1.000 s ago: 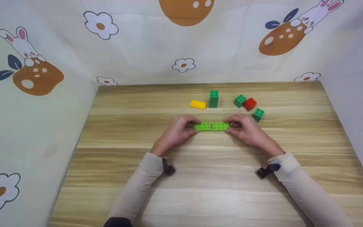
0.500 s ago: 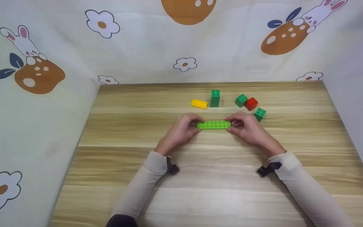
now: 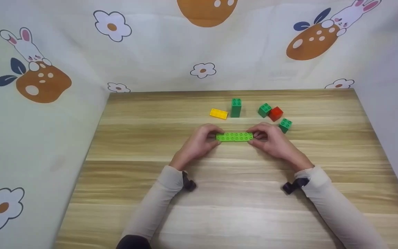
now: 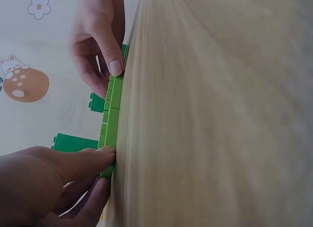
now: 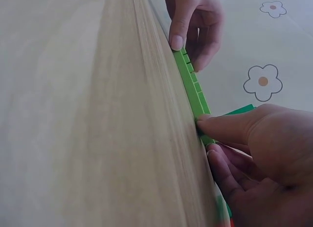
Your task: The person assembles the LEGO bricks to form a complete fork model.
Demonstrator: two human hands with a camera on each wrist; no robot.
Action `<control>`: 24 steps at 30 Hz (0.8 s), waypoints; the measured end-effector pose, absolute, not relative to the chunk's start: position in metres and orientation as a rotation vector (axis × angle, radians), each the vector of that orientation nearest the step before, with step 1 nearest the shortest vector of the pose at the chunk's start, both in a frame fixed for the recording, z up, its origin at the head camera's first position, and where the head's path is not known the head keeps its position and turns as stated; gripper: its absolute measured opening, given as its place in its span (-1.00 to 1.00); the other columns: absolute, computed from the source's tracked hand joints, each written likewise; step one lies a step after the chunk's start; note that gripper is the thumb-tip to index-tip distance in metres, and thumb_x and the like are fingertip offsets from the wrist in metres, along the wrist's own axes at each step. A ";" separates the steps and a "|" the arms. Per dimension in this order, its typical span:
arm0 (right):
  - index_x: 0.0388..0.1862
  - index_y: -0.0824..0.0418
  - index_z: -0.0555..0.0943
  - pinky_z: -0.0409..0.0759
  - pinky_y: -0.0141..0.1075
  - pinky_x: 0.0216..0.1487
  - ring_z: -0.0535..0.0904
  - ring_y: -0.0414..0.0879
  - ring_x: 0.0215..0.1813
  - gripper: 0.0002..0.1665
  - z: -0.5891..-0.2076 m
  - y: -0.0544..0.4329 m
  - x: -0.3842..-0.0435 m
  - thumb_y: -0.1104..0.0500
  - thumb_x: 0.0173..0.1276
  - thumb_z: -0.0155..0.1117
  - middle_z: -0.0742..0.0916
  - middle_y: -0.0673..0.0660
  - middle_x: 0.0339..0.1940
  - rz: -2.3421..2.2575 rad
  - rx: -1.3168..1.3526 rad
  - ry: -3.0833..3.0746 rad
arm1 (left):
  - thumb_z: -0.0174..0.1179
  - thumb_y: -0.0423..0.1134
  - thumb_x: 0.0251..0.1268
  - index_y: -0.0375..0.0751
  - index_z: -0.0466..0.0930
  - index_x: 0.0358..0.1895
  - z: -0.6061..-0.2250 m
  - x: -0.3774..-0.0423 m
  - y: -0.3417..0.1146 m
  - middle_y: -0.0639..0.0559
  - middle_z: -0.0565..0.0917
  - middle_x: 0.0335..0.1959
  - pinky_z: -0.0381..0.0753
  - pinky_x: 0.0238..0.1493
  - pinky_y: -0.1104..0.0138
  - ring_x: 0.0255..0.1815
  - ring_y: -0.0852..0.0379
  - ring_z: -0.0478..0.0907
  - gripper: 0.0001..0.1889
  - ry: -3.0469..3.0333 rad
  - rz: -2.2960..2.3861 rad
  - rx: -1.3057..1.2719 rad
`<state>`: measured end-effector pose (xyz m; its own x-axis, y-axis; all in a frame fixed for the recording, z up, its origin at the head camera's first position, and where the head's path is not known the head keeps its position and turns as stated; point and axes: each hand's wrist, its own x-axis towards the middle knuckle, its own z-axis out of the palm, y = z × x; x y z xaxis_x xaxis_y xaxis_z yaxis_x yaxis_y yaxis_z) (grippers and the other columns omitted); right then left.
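Observation:
Two light green building bricks lie end to end on the wooden table, touching in one straight row. My left hand [image 3: 200, 143] pinches the outer end of the left light green brick [image 3: 225, 137] between thumb and fingers. At the opposite end, my right hand [image 3: 271, 140] grips the right light green brick [image 3: 243, 137] the same way. The left wrist view shows a thin seam where the bricks [image 4: 113, 107] meet, both low against the tabletop. Fingertips cover the outer ends of the row.
Behind the hands stand a yellow brick [image 3: 218, 113] and a tall green brick stack [image 3: 236, 108]. To the right are a green brick [image 3: 264, 110], a red block [image 3: 275, 113] and another green brick [image 3: 285, 125] close to my right hand. Patterned cloth [image 3: 157, 52] borders the table.
One second ago a narrow gap separated the two light green bricks; now their ends meet. My left hand has shifted slightly right with its brick. The grips are unchanged.

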<state>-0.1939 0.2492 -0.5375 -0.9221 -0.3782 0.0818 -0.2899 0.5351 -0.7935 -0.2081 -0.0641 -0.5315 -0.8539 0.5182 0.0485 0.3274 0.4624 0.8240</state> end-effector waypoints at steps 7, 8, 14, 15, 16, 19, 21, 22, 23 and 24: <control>0.19 0.19 0.78 0.84 -0.10 0.13 0.76 0.04 0.04 -0.58 -0.538 0.248 -0.194 0.27 0.36 0.60 0.80 0.19 0.10 -1.371 -0.578 2.653 | 0.42 -0.46 0.39 -0.27 0.72 0.22 -0.531 -0.208 -0.065 -0.15 0.75 0.22 0.69 0.43 0.19 0.28 -0.01 0.71 -0.64 2.531 1.313 0.739; 0.19 0.19 0.78 0.84 -0.09 0.13 0.76 0.05 0.04 -0.58 -0.538 0.248 -0.194 0.27 0.36 0.60 0.80 0.20 0.10 -1.375 -0.578 2.650 | 0.42 -0.46 0.39 -0.27 0.72 0.21 -0.531 -0.207 -0.065 -0.16 0.75 0.22 0.69 0.43 0.20 0.28 -0.01 0.71 -0.64 2.533 1.311 0.738; 0.21 0.18 0.78 0.83 -0.24 0.12 0.75 0.00 0.02 -0.56 -0.538 0.247 -0.193 0.25 0.36 0.61 0.79 0.17 0.08 -1.361 -0.558 2.660 | 0.42 -0.47 0.39 -0.30 0.72 0.21 -0.532 -0.208 -0.066 -0.17 0.73 0.22 0.70 0.41 0.22 0.27 -0.03 0.72 -0.64 2.515 1.332 0.751; 0.21 0.19 0.77 0.82 -0.28 0.12 0.74 -0.02 0.02 -0.56 -0.539 0.247 -0.193 0.25 0.36 0.61 0.79 0.17 0.08 -1.356 -0.555 2.665 | 0.42 -0.47 0.39 -0.31 0.72 0.21 -0.532 -0.208 -0.066 -0.18 0.73 0.22 0.71 0.41 0.21 0.27 -0.04 0.72 -0.64 2.510 1.338 0.755; 0.21 0.19 0.77 0.82 -0.32 0.11 0.74 -0.02 0.02 -0.55 -0.539 0.247 -0.192 0.24 0.36 0.62 0.79 0.16 0.07 -1.352 -0.557 2.670 | 0.42 -0.48 0.39 -0.31 0.72 0.21 -0.532 -0.208 -0.066 -0.19 0.73 0.22 0.72 0.40 0.21 0.27 -0.05 0.72 -0.64 2.507 1.342 0.760; 0.23 0.21 0.76 0.80 -0.38 0.10 0.75 -0.02 0.02 -0.53 -0.539 0.247 -0.192 0.22 0.35 0.63 0.79 0.17 0.09 -1.355 -0.559 2.678 | 0.41 -0.48 0.40 -0.31 0.72 0.22 -0.532 -0.208 -0.065 -0.19 0.73 0.23 0.72 0.40 0.22 0.28 -0.05 0.72 -0.65 2.499 1.348 0.758; 0.23 0.23 0.75 0.81 -0.38 0.11 0.76 0.00 0.02 -0.51 -0.539 0.248 -0.192 0.21 0.33 0.64 0.80 0.18 0.09 -1.369 -0.552 2.679 | 0.41 -0.47 0.40 -0.31 0.72 0.21 -0.532 -0.209 -0.065 -0.19 0.73 0.23 0.71 0.40 0.23 0.29 -0.05 0.71 -0.65 2.501 1.345 0.761; 0.23 0.24 0.75 0.81 -0.37 0.11 0.76 0.01 0.02 -0.50 -0.538 0.248 -0.192 0.21 0.33 0.65 0.80 0.19 0.10 -1.381 -0.547 2.675 | 0.41 -0.47 0.40 -0.31 0.72 0.21 -0.532 -0.209 -0.065 -0.19 0.73 0.23 0.71 0.41 0.23 0.29 -0.05 0.71 -0.65 2.502 1.345 0.761; 0.23 0.25 0.75 0.81 -0.36 0.11 0.77 0.02 0.03 -0.49 -0.538 0.248 -0.191 0.20 0.33 0.65 0.80 0.20 0.11 -1.393 -0.537 2.670 | 0.41 -0.47 0.40 -0.31 0.72 0.21 -0.532 -0.209 -0.065 -0.19 0.73 0.23 0.71 0.41 0.23 0.29 -0.05 0.71 -0.65 2.504 1.343 0.760; 0.23 0.26 0.75 0.82 -0.35 0.10 0.78 0.03 0.03 -0.48 -0.538 0.248 -0.192 0.20 0.32 0.66 0.80 0.20 0.11 -1.403 -0.531 2.666 | 0.41 -0.47 0.39 -0.31 0.72 0.21 -0.532 -0.209 -0.065 -0.18 0.74 0.23 0.71 0.41 0.23 0.29 -0.04 0.71 -0.65 2.510 1.339 0.761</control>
